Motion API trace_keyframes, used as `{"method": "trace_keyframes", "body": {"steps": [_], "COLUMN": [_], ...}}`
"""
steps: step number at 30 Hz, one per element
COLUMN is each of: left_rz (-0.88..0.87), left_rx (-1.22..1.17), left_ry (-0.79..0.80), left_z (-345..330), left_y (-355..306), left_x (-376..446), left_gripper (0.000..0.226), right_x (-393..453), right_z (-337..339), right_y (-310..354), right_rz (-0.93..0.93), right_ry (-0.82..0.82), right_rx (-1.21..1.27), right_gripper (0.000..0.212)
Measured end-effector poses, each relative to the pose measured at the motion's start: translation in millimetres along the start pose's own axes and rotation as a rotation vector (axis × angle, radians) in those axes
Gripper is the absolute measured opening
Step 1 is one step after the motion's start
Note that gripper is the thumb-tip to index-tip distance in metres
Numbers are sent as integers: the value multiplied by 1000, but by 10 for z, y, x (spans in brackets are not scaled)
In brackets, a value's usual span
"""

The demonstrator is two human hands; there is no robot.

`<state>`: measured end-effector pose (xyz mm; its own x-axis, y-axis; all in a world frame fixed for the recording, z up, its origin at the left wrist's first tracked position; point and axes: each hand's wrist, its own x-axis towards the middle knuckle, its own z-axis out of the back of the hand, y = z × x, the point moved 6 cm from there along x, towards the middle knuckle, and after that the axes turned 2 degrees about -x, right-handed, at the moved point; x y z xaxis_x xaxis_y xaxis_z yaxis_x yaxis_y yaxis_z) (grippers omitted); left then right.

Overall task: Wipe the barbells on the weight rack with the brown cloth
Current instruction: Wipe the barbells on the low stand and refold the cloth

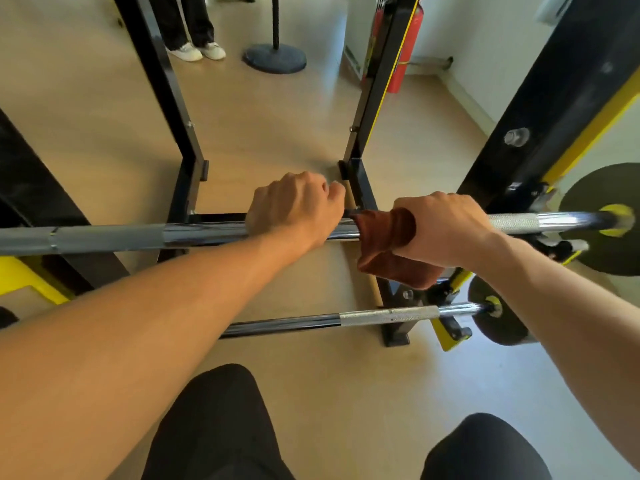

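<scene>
The left hand (294, 206) clenches the upper barbell (114, 235) bare, steadying it; just beside, the right hand (446, 226) grasps the brown cloth (388, 244) around the shaft. Best slide firmly along it.

Both bare forearms reach forward, the left one long and nearly straight, the right one bent in from the side. The left hand (294, 211) is knuckles-up, fingers curled over the upper barbell (114, 235), thumb tucked at the far side. Just to the right of its fingers, the right hand (446, 226) wraps the brown cloth (388, 237) round the same bar.
</scene>
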<state>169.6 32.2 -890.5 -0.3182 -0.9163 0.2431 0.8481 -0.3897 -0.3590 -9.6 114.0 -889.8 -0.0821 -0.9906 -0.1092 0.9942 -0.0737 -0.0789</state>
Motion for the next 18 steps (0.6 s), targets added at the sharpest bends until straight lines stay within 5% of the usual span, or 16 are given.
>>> {"method": "trace_keyframes", "body": {"steps": [6, 9, 12, 18], "left_rz": [-21, 21, 111, 112], "left_rx": [-120, -291, -579, -406], "left_ry": [-37, 72, 201, 226], "left_z": [64, 82, 94, 116], "left_y": [12, 36, 157, 875], "left_x": [-12, -2, 96, 99], "left_gripper": [47, 47, 43, 69], "right_x": [101, 111, 43, -56], "right_z": [38, 74, 60, -5], "right_y": [739, 969, 661, -25], "right_rz": [114, 149, 104, -57], "right_ry": [-136, -199, -126, -62], "right_rx": [-52, -43, -31, -24], "right_gripper": [35, 38, 35, 28]}}
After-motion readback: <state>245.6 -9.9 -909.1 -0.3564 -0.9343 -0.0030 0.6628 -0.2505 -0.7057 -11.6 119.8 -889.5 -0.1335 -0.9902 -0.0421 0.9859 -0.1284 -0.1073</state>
